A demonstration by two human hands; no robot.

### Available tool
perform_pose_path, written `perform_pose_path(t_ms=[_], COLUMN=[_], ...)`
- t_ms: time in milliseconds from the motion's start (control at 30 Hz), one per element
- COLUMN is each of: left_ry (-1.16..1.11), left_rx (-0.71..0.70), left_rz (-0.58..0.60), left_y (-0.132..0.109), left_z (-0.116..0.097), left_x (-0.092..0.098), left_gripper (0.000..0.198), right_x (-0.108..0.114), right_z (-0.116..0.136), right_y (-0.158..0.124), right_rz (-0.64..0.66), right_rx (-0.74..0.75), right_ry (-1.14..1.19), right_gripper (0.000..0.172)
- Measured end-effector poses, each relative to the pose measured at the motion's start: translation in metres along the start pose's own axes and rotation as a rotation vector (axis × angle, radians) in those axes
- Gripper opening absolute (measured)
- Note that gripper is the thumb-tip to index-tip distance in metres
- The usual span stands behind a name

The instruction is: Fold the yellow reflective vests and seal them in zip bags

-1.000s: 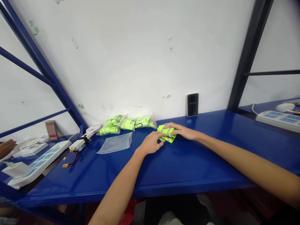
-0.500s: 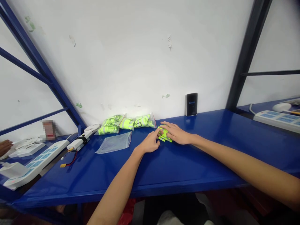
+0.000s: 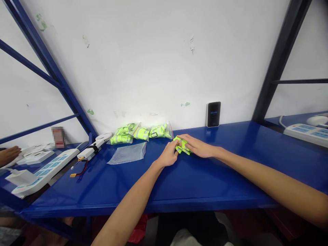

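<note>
A small folded bundle of fluorescent yellow-green fabric with grey stripes, like a reflective vest [image 3: 183, 147], lies on the blue table between my hands. My left hand [image 3: 168, 155] is closed on its left side, thumb and fingers bent. My right hand [image 3: 198, 147] holds its far and right sides, fingers reaching over the back edge. My fingers hide part of the fabric. Left of my left hand, a flat clear zip bag [image 3: 127, 153] rests on the table. Behind it sit several similar yellow-green bundles [image 3: 141, 133] in clear bags against the wall.
A device with a clock screen [image 3: 213, 114] leans on the wall. At left are a white fan [image 3: 103, 136], a battery pack with wires [image 3: 87, 153] and a power strip [image 3: 46, 174]. Another strip [image 3: 307, 134] lies at right. Another person's hand [image 3: 10, 155] shows at far left.
My hands have shifted slightly on the vest, and more of its fabric shows between them. The whole view has moved a little, so things appear farther right.
</note>
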State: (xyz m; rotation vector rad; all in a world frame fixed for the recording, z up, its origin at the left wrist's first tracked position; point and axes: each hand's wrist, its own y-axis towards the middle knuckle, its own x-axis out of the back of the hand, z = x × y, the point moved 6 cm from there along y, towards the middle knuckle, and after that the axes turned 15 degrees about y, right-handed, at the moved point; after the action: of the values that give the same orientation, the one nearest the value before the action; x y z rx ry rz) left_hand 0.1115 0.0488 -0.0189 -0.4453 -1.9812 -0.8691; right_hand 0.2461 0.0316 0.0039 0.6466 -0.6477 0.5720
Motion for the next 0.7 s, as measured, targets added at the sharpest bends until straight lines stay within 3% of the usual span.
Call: perform_pose_path(t_ms=[167,300,533,700], left_ry=[0.125,0.232,0.314,0.45], left_rx=[-0.113,-0.111,-0.232,-0.265], left_rz=[-0.152,-0.283,-0.06,-0.053], left_y=[0.0,-0.001,-0.009,-0.009], left_z=[-0.012,-0.014,-0.015,-0.016], left_x=[0.019,0.038,0.033,0.031], left_gripper=[0.009,0.015,0.031,0.023], right_x=[0.0,-0.006,-0.001,0.0], right_z=[-0.008,-0.004,-0.008,-0.02], right_y=[0.0,0.003,0.004,0.006], right_rz=[-0.07,-0.061,-0.095,-0.112], right_rx=[-0.035,-0.011,-0.051,-0.1], right_ry=[0.111,0.158,0.251,0.301], right_gripper=[0.047,0.045,0.047,0.053])
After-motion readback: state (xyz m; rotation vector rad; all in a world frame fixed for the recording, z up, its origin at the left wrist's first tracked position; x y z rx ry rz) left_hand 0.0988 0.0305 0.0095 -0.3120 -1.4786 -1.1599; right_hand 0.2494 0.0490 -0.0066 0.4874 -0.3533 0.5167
